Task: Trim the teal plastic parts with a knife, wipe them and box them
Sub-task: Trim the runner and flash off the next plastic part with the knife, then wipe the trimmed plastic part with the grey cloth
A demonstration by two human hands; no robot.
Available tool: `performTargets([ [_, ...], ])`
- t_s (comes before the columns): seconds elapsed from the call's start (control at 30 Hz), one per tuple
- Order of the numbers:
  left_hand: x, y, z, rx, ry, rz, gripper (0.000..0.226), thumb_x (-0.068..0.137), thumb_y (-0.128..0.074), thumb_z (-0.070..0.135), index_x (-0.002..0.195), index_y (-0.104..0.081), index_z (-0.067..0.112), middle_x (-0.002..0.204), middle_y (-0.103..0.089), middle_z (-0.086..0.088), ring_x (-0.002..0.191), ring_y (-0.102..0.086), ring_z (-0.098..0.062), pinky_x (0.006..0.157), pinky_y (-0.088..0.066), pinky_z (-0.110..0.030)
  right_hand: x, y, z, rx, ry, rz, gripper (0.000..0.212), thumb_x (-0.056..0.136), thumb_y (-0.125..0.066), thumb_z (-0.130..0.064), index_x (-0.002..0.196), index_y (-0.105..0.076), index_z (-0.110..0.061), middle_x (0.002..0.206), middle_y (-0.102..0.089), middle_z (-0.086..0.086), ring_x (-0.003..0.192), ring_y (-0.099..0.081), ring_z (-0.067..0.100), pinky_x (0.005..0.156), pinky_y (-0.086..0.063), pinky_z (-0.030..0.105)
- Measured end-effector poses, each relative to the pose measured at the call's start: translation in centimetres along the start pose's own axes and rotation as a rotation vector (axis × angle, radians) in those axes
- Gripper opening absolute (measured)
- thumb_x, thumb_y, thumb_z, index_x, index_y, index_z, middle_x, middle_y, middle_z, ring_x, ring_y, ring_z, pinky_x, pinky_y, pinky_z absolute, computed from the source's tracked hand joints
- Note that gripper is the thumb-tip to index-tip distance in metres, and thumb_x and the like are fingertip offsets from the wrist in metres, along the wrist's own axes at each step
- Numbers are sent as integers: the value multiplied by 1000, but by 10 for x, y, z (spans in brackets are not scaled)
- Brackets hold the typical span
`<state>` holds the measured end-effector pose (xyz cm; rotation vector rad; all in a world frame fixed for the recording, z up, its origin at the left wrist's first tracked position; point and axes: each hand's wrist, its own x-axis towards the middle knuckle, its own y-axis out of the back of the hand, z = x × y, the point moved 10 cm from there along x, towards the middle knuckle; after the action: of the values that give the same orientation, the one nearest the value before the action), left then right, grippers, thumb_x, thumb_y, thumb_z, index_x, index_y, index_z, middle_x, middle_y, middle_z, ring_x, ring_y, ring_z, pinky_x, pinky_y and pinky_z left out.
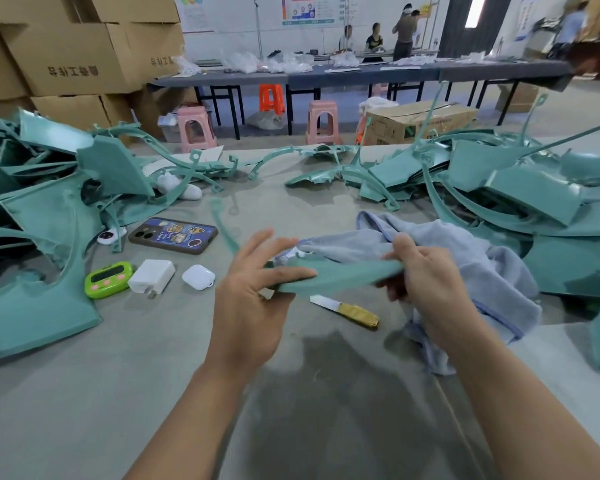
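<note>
1. Teal part (336, 275): held over the table's (153, 393) middle, long axis left-right.
2. My left hand (253, 292): pinching its left end.
3. My right hand (426, 271): gripping its right end.
4. Knife (347, 310): on table beneath, handle nearer my right.

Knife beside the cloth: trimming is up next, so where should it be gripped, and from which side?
Probably the gold-wrapped handle, taken from above on its right end. The knife lies flat on the table with its bare blade pointing left, so the handle is the safe part and sits nearest the right hand, which holds the teal part.
</note>
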<state>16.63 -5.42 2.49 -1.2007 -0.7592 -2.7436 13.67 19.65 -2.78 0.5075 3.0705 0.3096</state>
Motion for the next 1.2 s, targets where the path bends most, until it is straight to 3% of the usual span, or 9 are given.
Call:
performTargets([
  [0.1,0,-2,1,-37,-31,-60,37,75,-68,3,90,-77,36,138,-58,13,146,-35,-15,115,-32,-25,-17,-42,20,251,-294,-376,52,105,-48,-47,84,-83,-15,71,-62,8,58,-49,17,48,-42,25],
  [0.2,-1,3,-10,-45,61,9,37,79,-63,28,113,-68,43,150,-46,14,148,-32,-8,117,-30,-24,-37,-71,11,402,-300,-623,25,99,-55,-6,112,-77,-10,109,-76,15,81,-72,22,61,-59,26],
  [0.43,-31,-48,-52,-1017,888,20,65,106,-22,53,141,-54,9,136,-63,-15,119,-65,-24,104,-48,-43,-39,-83,16,576,-291,-196,15,100,-58,-2,90,-68,-8,84,-76,6,64,-70,12,52,-56,24],
  [0.53,-26,-52,-42,-972,833,4,40,107,-40,21,142,-50,5,134,-63,-20,122,-62,-37,103,-48,-51,-46,-92,16,389,-264,-238,14,100,-60,-7,86,-61,-5,73,-73,12,51,-67,18,44,-52,27],
  [0.67,-32,-39,-64,-918,945,220,43,92,-47,-16,131,-58,1,123,-69,-21,107,-68,-35,92,-56,-44,-27,-51,-12,-535,169,-40,22,93,-64,-29,77,-71,-16,67,-72,0,60,-65,20,61,-53,32],
  [0.73,-30,-28,-68,-914,932,258,44,91,-49,-17,125,-63,7,118,-73,-14,99,-71,-27,83,-59,-37,-17,-19,-37,-795,365,228,18,91,-66,-36,104,-73,-25,99,-76,1,88,-63,19,86,-49,38],
  [0.87,-29,-23,-71,-898,932,253,43,89,-51,-16,118,-67,12,113,-75,-11,95,-71,-26,81,-57,-36,28,-8,1,-1126,204,17,78,92,-61,-52,158,-27,-30,152,-47,5,143,-34,32,120,-21,45],
  [1.0,-31,-22,-79,-883,944,260,33,93,-52,-5,113,-71,14,108,-77,-9,91,-72,-25,79,-53,-37,34,-9,3,-1193,263,27,15,98,-53,-32,97,-66,-25,89,-68,1,92,-60,28,83,-34,41],
  [1.2,-27,-22,-78,-865,875,277,38,88,-48,-12,106,-72,12,98,-77,-7,84,-70,-22,72,-54,-32,3,19,-33,-561,394,215,34,92,-57,-20,61,-51,-10,61,-54,2,65,-49,23,58,-35,37],
])
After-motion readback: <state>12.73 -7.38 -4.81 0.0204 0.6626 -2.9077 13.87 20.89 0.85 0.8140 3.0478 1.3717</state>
